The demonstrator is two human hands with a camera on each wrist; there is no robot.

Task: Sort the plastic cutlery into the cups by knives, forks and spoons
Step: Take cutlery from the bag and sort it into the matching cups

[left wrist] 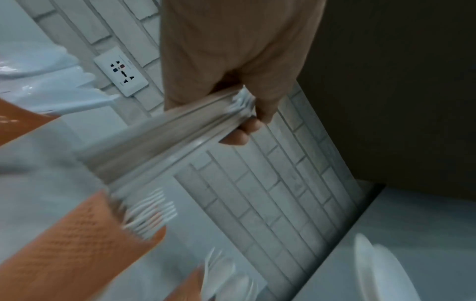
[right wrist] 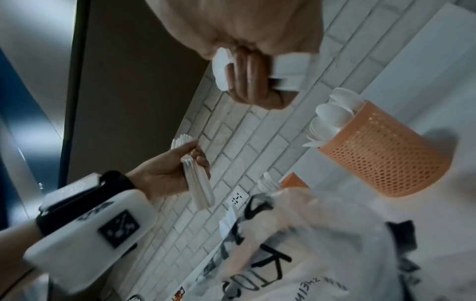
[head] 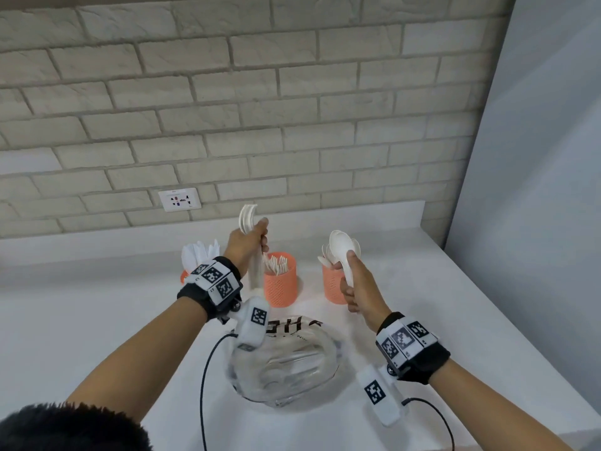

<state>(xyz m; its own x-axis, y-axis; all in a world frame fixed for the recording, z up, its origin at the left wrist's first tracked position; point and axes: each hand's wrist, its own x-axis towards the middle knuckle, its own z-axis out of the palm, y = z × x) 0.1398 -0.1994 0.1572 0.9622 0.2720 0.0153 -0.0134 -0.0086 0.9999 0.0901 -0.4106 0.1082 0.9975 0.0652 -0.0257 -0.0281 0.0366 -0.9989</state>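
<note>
Three orange perforated plastic cups are seen. White plastic forks fill the middle cup (head: 280,278); left of it, knives (head: 199,253) fill another; right of it, spoons fill the third cup (head: 332,285). A spoon bundle (head: 247,219) is gripped by the left hand (head: 249,243), another bundle (head: 345,247) by the right hand (head: 357,284).

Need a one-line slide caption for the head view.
Left hand and right hand each grip a bundle of white cutlery above three orange cups on a white counter.
</note>
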